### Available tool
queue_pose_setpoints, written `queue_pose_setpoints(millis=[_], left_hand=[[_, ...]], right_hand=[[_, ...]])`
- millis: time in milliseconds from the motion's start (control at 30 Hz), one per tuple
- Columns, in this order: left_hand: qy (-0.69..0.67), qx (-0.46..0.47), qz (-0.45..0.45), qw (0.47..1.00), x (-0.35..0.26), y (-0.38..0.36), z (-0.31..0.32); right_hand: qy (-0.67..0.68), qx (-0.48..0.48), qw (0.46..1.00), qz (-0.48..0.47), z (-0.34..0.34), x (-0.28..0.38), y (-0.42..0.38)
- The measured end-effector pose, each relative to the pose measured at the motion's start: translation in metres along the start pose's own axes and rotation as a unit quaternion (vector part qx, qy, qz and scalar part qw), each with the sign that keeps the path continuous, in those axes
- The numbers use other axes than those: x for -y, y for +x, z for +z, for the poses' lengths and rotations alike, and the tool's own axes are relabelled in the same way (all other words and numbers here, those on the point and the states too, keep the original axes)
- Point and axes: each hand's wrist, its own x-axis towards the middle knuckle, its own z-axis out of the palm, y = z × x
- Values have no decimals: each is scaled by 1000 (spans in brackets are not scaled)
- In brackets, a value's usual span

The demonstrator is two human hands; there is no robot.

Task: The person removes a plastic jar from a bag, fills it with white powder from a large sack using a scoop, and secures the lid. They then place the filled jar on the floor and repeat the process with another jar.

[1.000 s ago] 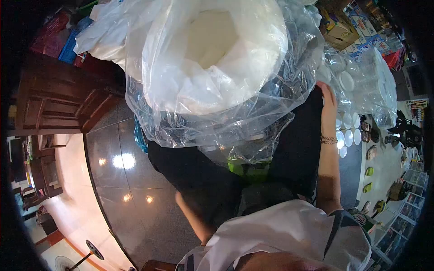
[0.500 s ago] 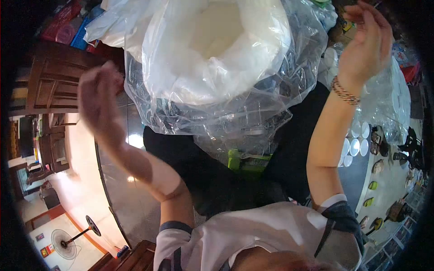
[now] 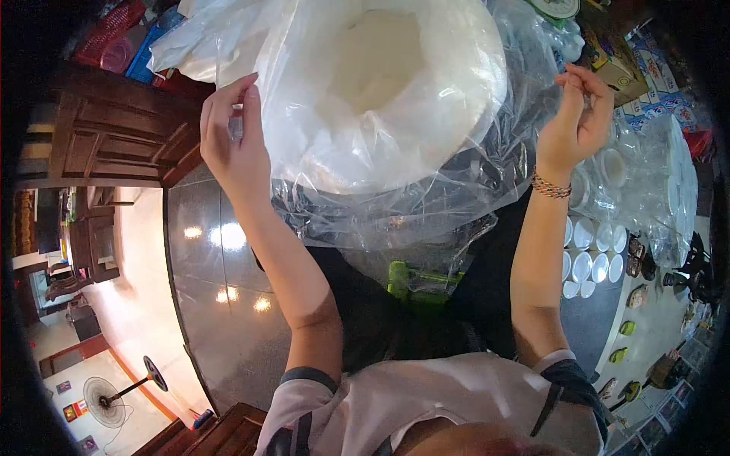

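A large white plastic bag (image 3: 327, 152) stands upright in front of me, its wide mouth folded outward. Inside lies a pale off-white mass (image 3: 376, 64) whose kind I cannot make out. A clear plastic bag (image 3: 403, 209) wraps loosely around it and hangs in creases over my lap. At the left rim, my left hand (image 3: 234, 133) is closed, thumb and fingertips pinched on the clear film. Across from it, my right hand (image 3: 576, 125), with a braided bracelet at the wrist, has thumb and forefinger together at the film's right edge.
Stacked white round containers (image 3: 591, 254) stand on the floor at right, beside a clear sack of plastic tubs (image 3: 646, 186). A green object (image 3: 422, 281) lies between my legs. Left are a wooden cabinet (image 3: 106, 137) and a standing fan (image 3: 106, 401). A cardboard box (image 3: 620, 68) sits upper right.
My left hand has moved right and slightly up, to the bag's left rim. My right hand has come down and inward, its fingers now pinched. The bag appears shifted slightly right and down.
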Motion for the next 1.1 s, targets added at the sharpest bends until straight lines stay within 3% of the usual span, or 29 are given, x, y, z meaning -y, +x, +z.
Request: queue_pose_setpoints(millis=[100, 200, 400, 1100], left_hand=[[19, 24, -37, 999, -1, -2, 0], [21, 26, -33, 999, 10, -6, 1], [51, 39, -46, 997, 4, -9, 0], [58, 34, -10, 998, 16, -15, -3]], right_hand=[[-65, 18, 993, -101, 0, 6, 1], [-39, 40, 994, -97, 8, 29, -4], [-117, 151, 970, -150, 25, 36, -11], [-149, 185, 969, -69, 28, 33, -13]])
